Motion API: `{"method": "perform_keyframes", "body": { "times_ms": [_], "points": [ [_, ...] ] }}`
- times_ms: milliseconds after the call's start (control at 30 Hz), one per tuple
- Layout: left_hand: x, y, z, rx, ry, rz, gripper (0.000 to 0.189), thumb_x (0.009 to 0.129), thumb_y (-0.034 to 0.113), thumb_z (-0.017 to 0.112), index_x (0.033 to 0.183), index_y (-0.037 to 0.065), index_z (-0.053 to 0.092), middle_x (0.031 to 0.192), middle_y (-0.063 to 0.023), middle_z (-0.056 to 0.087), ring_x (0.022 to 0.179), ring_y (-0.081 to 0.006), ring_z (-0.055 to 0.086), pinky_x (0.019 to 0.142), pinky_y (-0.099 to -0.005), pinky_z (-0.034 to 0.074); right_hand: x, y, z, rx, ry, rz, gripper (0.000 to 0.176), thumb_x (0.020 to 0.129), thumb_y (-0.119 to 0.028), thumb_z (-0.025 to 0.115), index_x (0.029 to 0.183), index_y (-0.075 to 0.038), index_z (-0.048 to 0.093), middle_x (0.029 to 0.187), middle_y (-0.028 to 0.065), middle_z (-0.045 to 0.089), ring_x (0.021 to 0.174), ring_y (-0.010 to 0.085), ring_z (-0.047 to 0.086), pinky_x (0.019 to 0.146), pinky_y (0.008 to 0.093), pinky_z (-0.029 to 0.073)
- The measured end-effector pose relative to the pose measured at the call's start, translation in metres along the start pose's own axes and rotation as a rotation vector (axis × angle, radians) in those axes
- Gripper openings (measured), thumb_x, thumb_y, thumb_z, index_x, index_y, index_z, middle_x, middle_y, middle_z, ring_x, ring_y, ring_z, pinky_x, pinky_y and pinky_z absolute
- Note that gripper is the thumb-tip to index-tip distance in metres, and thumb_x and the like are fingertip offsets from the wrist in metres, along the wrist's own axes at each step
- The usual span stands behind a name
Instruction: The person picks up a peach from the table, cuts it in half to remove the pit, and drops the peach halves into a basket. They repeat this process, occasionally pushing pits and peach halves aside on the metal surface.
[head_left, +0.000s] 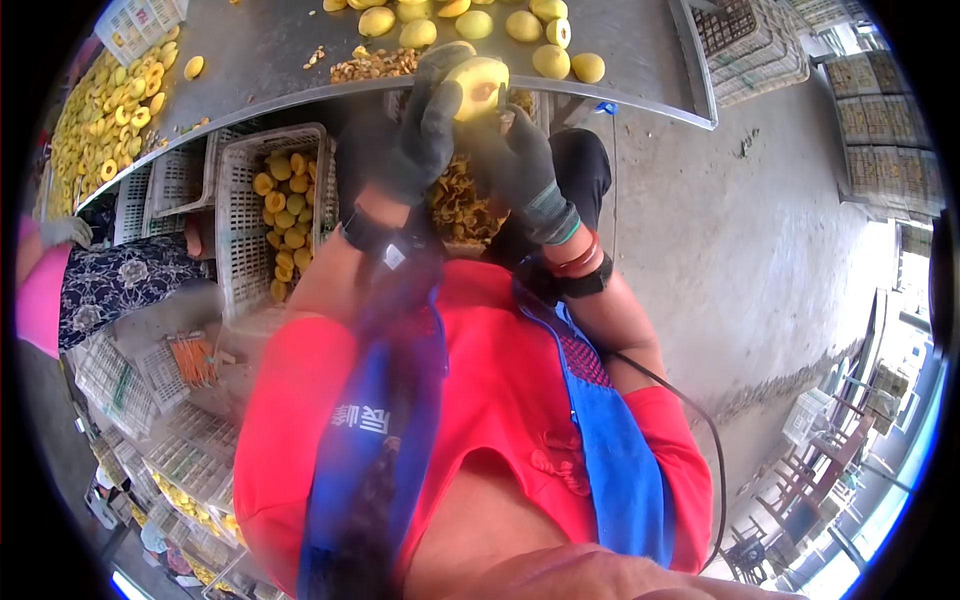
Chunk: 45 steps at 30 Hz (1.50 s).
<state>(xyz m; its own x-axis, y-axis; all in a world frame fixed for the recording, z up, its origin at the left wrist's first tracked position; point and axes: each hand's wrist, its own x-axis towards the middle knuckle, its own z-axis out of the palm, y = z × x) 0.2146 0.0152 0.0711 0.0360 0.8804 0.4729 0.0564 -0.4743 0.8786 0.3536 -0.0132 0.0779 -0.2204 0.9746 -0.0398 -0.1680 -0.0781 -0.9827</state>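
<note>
My left hand [425, 140], in a dark glove, holds a yellow halved fruit [478, 88] near the table's front edge, its cut face with a brownish centre showing. Close against the fruit's lower right is my right hand [525, 165], also gloved, its fingers closed round a small tool whose dark tip [502, 97] touches the cut face. Whole yellow fruits [523, 27] and a pile of brown pits or pieces [375, 66] lie on the metal table [270, 60]. Below my hands, peelings [462, 205] fill a container.
A crate [232, 215] of halved fruit stands left of my legs. Many cut fruits [100, 115] are heaped at the table's left. A co-worker's gloved hand [66, 232] is at the far left. Stacked crates [755, 60] stand at upper right.
</note>
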Motion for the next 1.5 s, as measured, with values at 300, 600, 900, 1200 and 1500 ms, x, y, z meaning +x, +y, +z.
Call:
{"method": "perform_keyframes", "body": {
  "times_ms": [300, 600, 900, 1200, 1500],
  "points": [
    [-0.004, -0.001, 0.003, 0.281, -0.047, 0.231, 0.045, 0.094, 0.031, 0.040, 0.125, -0.001, 0.044, 0.120, -0.0160, 0.051, 0.113, -0.0243, 0.051, 0.094, -0.0371, 0.044, -0.002, -0.023, -0.012, 0.288, -0.313, 0.371, 0.010, 0.087, -0.005, 0.049, 0.095, 0.000, 0.052, 0.063, 0.0025, 0.053, 0.045, 0.0103, 0.049, 0.040, 0.0256, 0.041],
    [-0.010, -0.010, 0.007, 0.207, 0.006, 0.244, 0.045, 0.093, 0.029, 0.048, 0.126, -0.001, 0.043, 0.121, -0.0156, 0.051, 0.109, -0.0253, 0.053, 0.093, -0.0369, 0.045, -0.010, -0.045, -0.012, 0.206, -0.304, 0.351, 0.011, 0.089, -0.008, 0.052, 0.098, -0.001, 0.053, 0.065, 0.0014, 0.052, 0.047, 0.0083, 0.048, 0.040, 0.0244, 0.039],
    [-0.017, -0.003, 0.010, 0.157, 0.057, 0.168, 0.036, 0.090, 0.023, 0.050, 0.117, -0.001, 0.053, 0.118, -0.0163, 0.052, 0.116, -0.0329, 0.046, 0.104, -0.0417, 0.032, -0.005, -0.015, -0.004, -0.075, -0.218, 0.260, 0.012, 0.090, -0.007, 0.050, 0.101, -0.005, 0.053, 0.067, -0.0026, 0.052, 0.048, 0.0061, 0.048, 0.040, 0.0219, 0.037],
    [-0.019, -0.008, 0.010, 0.084, 0.052, 0.126, 0.046, 0.087, 0.023, 0.057, 0.125, 0.002, 0.042, 0.122, -0.0158, 0.048, 0.117, -0.0299, 0.045, 0.102, -0.0396, 0.034, -0.006, -0.018, -0.007, 0.033, -0.269, 0.278, 0.010, 0.089, -0.006, 0.050, 0.099, -0.006, 0.052, 0.066, -0.0021, 0.049, 0.045, 0.0070, 0.046, 0.038, 0.0223, 0.038],
    [-0.024, -0.017, 0.007, 0.120, 0.015, 0.057, 0.047, 0.088, 0.018, 0.056, 0.129, 0.001, 0.039, 0.127, -0.0171, 0.045, 0.121, -0.0296, 0.043, 0.104, -0.0396, 0.033, -0.005, -0.016, -0.006, 0.168, -0.288, 0.329, 0.019, 0.089, -0.008, 0.050, 0.106, 0.000, 0.051, 0.061, 0.0019, 0.052, 0.038, 0.0104, 0.046, 0.034, 0.0231, 0.035]
  ]
}}
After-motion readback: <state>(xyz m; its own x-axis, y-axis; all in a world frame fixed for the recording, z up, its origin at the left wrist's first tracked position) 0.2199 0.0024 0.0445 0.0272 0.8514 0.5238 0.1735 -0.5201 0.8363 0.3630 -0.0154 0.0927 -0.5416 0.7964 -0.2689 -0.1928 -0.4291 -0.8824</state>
